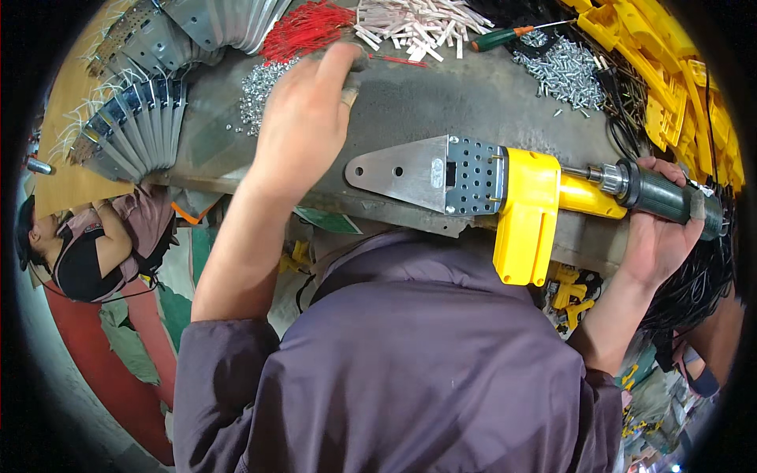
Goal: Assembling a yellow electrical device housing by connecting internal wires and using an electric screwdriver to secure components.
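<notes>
My left hand (306,118) is over the far part of the bench, its fingers pinched together at the end of a thin red wire (400,60). My right hand (666,229) grips a dark green power screwdriver (670,193) with a silver chuck. Its bit points left at a yellow plastic housing (530,213), and I cannot tell whether it touches a screw. Fixed to that housing is a tapered grey metal plate (406,173) with two holes, joined by a perforated metal piece (476,177). This assembly lies across the bench's near edge.
Far left stand metal plates with white wires (130,126). Along the back are small nuts (264,87), red wires (307,31), white sleeves (414,24), a green-handled screwdriver (497,38) and screws (564,75). Yellow housings (678,87) heap at right. Another person (102,236) sits at left.
</notes>
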The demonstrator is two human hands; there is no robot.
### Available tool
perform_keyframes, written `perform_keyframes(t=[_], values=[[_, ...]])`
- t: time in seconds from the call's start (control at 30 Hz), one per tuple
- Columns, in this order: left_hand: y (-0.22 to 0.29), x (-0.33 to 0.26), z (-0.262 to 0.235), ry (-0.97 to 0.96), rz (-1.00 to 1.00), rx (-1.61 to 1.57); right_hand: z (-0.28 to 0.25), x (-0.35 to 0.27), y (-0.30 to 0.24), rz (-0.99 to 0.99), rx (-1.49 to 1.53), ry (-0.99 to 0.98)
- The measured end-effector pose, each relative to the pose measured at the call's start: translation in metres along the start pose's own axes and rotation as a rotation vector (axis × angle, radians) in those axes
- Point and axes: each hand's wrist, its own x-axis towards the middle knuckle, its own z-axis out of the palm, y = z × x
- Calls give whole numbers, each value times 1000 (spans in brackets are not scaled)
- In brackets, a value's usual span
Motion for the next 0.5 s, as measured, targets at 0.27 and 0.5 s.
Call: perform_keyframes(t=[0.27, 0.5], values=[[43, 10, 2, -87, 217, -358, -2, 1, -2, 3, 4, -15], [73, 7, 38, -38, 311, -820, 1, 2, -3, 26, -11, 12]])
